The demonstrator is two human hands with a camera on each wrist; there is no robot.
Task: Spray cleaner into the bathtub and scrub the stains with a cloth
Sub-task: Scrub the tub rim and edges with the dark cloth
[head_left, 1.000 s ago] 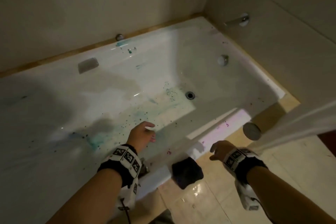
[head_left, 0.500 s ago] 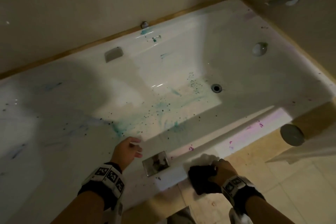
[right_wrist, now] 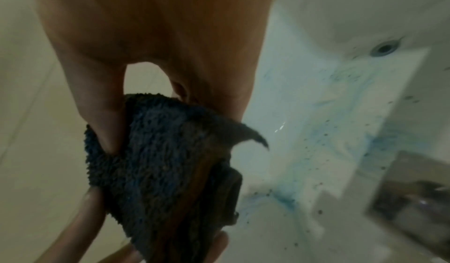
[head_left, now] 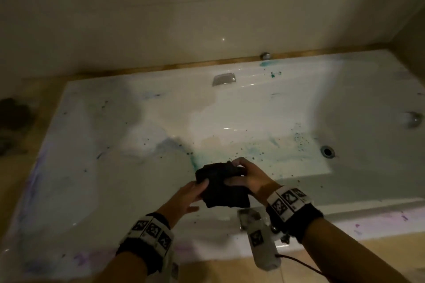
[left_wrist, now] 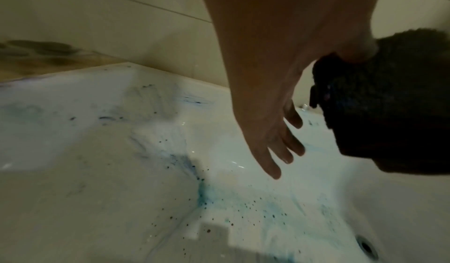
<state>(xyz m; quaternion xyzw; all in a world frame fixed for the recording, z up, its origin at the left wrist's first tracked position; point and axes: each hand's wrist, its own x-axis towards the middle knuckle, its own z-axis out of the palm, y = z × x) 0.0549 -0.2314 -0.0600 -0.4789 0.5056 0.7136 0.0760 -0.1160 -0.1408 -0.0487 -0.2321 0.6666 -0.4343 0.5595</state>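
The white bathtub fills the head view, with teal stains and dark specks across its floor near the drain. A dark fluffy cloth hangs above the tub's near side, held between both hands. My right hand pinches its top edge with thumb and fingers. My left hand has its thumb on the cloth and its fingers beneath it. The stains lie directly below the hands. No spray bottle is in view.
A metal grab handle sits on the far wall of the tub, a round overflow knob at the right end. Another metal plate is on the near rim. A dark object lies on the left ledge. Purple marks streak the near rim.
My right hand has picked the cloth up from the tub's near rim and carried it over the tub. My left hand has come across and taken hold of it. The view has swung left.
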